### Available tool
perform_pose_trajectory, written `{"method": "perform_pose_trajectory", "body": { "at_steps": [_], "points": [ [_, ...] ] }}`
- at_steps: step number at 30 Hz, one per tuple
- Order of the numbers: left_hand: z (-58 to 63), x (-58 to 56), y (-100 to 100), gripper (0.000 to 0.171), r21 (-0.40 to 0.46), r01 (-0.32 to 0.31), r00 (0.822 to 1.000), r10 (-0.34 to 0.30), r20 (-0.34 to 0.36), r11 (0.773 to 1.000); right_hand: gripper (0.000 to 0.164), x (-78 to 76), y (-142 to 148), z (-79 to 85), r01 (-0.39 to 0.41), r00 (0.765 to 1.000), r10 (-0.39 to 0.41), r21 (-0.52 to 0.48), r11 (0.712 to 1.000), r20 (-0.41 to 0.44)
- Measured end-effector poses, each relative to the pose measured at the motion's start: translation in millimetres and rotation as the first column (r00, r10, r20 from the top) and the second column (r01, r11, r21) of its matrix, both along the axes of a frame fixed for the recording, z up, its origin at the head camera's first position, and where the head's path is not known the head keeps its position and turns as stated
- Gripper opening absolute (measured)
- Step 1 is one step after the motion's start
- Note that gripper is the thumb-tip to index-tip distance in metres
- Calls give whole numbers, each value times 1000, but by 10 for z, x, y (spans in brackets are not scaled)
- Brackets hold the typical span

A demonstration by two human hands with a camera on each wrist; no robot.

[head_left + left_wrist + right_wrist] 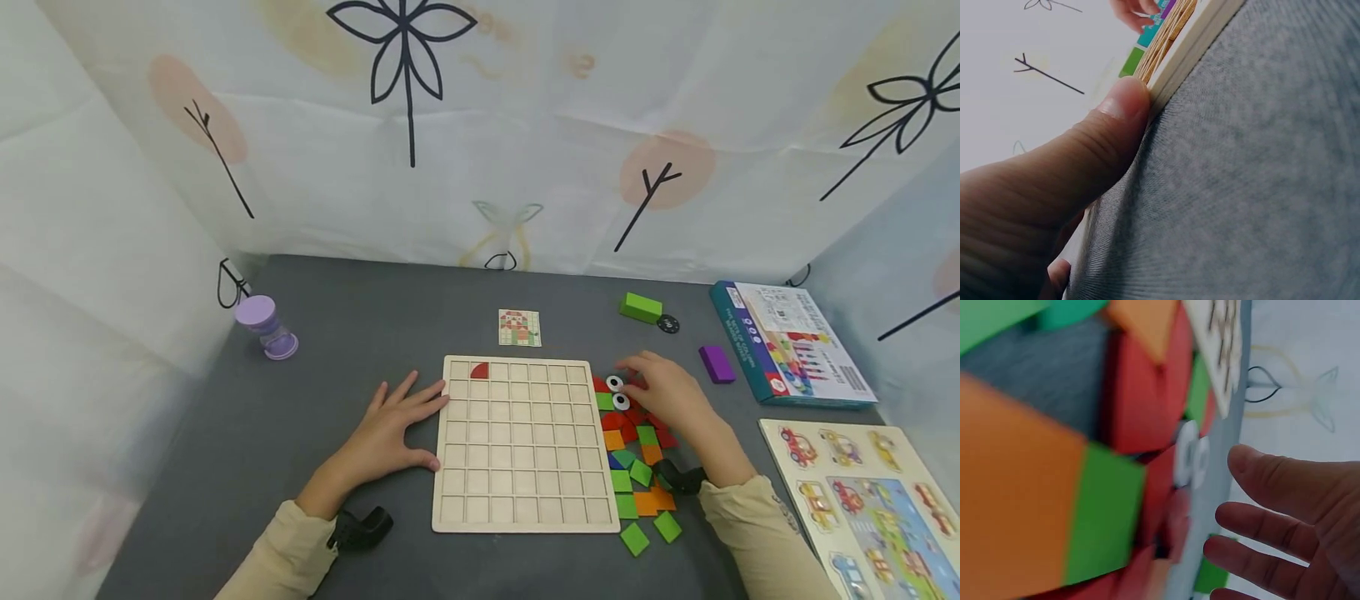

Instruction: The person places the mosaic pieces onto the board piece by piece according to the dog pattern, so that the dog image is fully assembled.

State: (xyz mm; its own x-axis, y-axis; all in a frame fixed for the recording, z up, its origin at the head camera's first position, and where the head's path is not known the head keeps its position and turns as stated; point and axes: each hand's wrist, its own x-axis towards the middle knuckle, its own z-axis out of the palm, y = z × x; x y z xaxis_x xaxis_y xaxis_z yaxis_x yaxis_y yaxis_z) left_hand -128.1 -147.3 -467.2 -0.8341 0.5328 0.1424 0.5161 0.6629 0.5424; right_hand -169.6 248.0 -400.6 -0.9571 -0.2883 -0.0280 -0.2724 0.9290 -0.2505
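Note:
A wooden grid board point(525, 458) lies flat on the grey table, with a red quarter-round piece point(480, 371) in a cell of its top row. My left hand point(382, 437) is spread along the board's left edge; its thumb point(1125, 100) touches the rim in the left wrist view. To the right of the board is a loose heap of red, green and orange pieces, including two white eye pieces point(615, 383). Over the far end of this heap hovers my right hand point(670, 396), thumb and fingers apart, nothing between them in the right wrist view.
A small pattern card point(519, 327) lies beyond the board. Farther right are a green block point(641, 307), a black disc point(667, 323), a purple block point(717, 364), a box point(795, 342) and a picture puzzle board point(817, 500). A purple hourglass point(267, 327) stands at the left.

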Motion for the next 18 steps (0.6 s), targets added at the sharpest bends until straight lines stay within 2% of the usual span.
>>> {"method": "perform_pose_trajectory", "body": {
  "at_steps": [7, 18],
  "points": [
    [-19, 27, 9, 91, 0, -6, 1000, 6, 12, 1000, 30, 6, 75, -124, 12, 1000, -12, -3, 1000, 17],
    [-3, -2, 0, 91, 5, -6, 1000, 6, -1, 1000, 28, -28, 163, -106, 35, 999, -35, 4, 999, 30]
  ]
}}
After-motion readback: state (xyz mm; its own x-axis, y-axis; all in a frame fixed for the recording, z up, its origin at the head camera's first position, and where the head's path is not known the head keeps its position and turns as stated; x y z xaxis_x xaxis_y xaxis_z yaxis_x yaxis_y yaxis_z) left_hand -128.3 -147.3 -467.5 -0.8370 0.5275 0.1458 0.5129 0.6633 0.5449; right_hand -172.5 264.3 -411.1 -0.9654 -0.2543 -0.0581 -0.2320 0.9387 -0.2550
